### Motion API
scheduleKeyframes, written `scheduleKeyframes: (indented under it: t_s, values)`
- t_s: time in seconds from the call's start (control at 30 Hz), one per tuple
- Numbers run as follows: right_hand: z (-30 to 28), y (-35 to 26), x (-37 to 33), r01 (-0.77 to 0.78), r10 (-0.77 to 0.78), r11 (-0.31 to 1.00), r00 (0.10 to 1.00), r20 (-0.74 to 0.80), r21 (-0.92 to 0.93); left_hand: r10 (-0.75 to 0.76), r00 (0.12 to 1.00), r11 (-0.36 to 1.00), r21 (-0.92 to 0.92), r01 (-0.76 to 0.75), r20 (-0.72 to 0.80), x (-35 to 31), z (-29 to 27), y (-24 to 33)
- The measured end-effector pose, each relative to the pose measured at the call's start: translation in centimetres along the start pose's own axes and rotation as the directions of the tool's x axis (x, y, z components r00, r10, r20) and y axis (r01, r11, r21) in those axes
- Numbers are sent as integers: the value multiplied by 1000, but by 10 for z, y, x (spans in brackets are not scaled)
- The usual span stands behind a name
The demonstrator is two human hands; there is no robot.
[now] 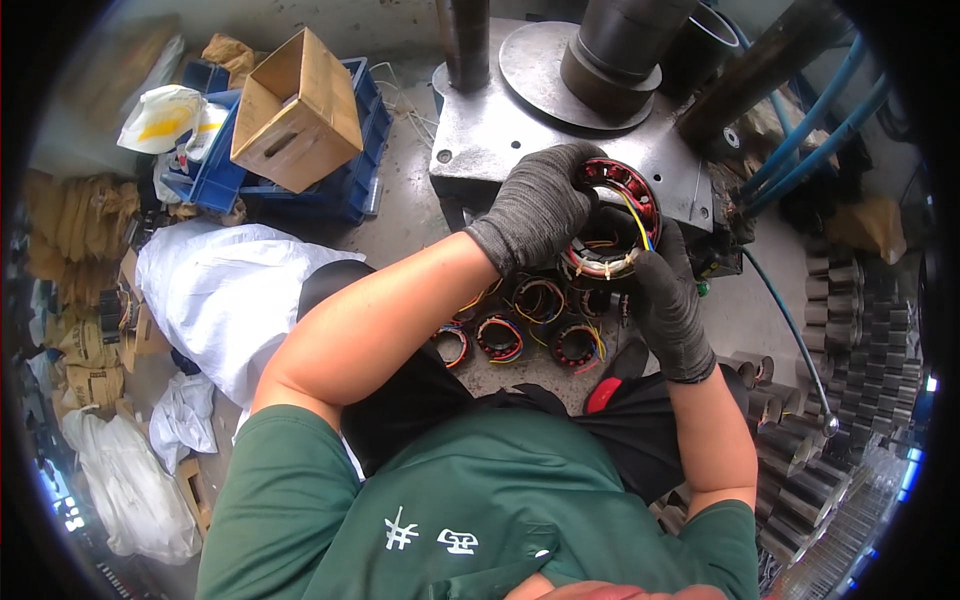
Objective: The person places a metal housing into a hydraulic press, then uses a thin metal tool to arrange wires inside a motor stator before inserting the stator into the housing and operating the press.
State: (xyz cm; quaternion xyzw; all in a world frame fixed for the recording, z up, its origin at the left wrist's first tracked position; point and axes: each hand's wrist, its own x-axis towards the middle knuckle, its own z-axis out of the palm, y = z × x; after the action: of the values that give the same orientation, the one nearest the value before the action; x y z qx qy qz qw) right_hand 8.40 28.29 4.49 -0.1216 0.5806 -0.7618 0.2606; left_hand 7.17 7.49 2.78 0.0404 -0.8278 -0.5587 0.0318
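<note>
Between my two gloved hands I hold a motor stator (650,200), a ring with reddish copper windings, yellow and blue lead wires and pale lacing along its lower edge. My left hand (545,205), in a dark grey knit glove, is closed around its left side. On the lower right rim, my right hand (672,300) in a matching glove grips it with thumb and fingers. The stator is tilted, in front of the metal press table (470,140). Below it on the floor lie several more wound stators (499,338) with coloured leads.
A round steel plate and thick press column (612,70) stand on the table. At left, a cardboard box (300,110) sits over blue crates (375,130), near white sacks (230,290). On the right are stacked steel cores (800,480), blue hoses (815,150) and a ball-ended lever (829,424).
</note>
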Motion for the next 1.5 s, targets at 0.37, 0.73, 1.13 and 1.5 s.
scheduleKeyframes:
  t_s: [0.37, 0.73, 1.13, 1.5]
  values:
    - [-11, 15, 6, 91, -93, 988, 996, -15, -126, 60, 997, 997, -42, -59, 42, -7, -5, 0]
    - [1, 20, 1, 155, -151, 967, 988, 37, -204, 62, 998, 987, 148, -61, 0, -10, -15, 5]
    - [6, 16, 8, 141, -139, 989, 990, 39, -47, 201, 979, 979, 18, -201, 18, -19, -9, -2]
    - [-11, 22, 27, -107, 94, 865, 994, 52, 490, 359, 925, 886, 265, -380, 125, -40, -13, 20]
